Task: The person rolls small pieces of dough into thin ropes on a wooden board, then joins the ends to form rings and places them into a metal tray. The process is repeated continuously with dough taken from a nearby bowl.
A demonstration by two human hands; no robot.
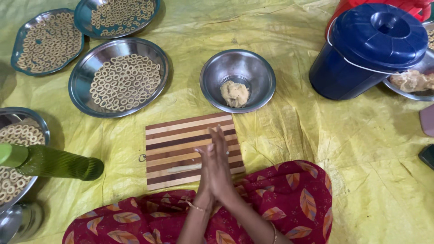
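My left hand (205,174) and my right hand (224,165) are pressed flat together, palm to palm, fingers straight and pointing away from me. They hover over the near right part of a striped wooden board (181,135). Whether anything lies between the palms is hidden. A thin rolled strip of dough (183,168) lies on the board just left of my hands. Beyond the board stands a steel bowl (253,68) with a lump of dough (234,93) in it.
Several steel plates of small dough rings sit at the left: (124,81), (49,41), (120,16), (13,153). A green bottle (58,162) lies on its side. A blue lidded bucket (368,47) and a dough-filled dish (411,81) are at the right. Yellow sheet (361,144) covers the floor.
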